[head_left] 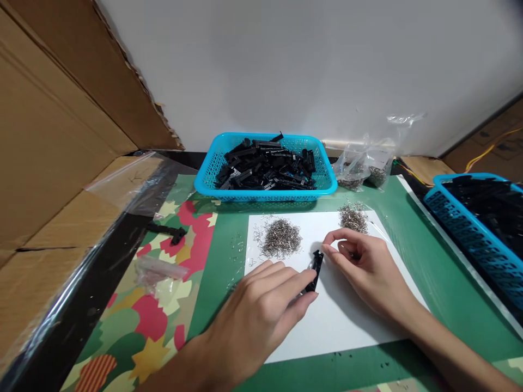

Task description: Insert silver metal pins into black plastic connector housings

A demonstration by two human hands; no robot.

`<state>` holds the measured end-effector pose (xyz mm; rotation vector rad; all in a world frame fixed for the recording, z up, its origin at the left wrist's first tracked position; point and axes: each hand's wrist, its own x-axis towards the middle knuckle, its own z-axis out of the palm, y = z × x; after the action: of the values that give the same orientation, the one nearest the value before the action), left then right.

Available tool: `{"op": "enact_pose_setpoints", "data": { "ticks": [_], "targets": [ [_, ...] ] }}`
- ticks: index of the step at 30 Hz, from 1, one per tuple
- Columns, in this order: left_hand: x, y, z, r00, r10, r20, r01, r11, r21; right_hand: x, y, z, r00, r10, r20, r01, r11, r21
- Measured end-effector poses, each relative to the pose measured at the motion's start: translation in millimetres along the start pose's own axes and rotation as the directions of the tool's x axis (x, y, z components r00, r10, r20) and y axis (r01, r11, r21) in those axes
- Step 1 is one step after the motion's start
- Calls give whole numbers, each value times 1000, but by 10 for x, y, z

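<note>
Over the white paper sheet [310, 332], my left hand [265, 310] grips a small black plastic part [317, 267] between thumb and fingers, its upper end sticking out. My right hand [363, 267] is at that upper end with thumb and forefinger pinched together. Whatever sits in the pinch is too small to make out. Beyond my left hand lies a pile of small bent metal pieces [283, 238], perhaps springs. A second, similar pile [353, 218] lies just past my right hand, partly hidden by it.
A blue basket [265, 193] full of black plastic parts stands at the back. Another blue basket [469, 228] is at the right. Clear bags [363, 169] of metal pieces lean by the wall. At left are a loose black part [175, 234], plastic bags [159, 272] and cardboard [61, 136].
</note>
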<state>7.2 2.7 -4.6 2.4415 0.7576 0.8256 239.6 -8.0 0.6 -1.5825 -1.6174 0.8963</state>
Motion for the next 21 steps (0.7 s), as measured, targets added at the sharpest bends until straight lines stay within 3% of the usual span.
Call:
{"op": "enact_pose_setpoints", "data": {
  "ticks": [9, 21],
  "targets": [
    [-10, -29, 16, 1000, 3, 7, -3, 1000, -18, -10, -40, -49, 995, -44, 86, 56, 988, -145],
    [-13, 7, 9, 996, 81, 47, -82, 996, 31, 6, -24, -257, 969, 81, 232, -62, 994, -85]
  ]
}}
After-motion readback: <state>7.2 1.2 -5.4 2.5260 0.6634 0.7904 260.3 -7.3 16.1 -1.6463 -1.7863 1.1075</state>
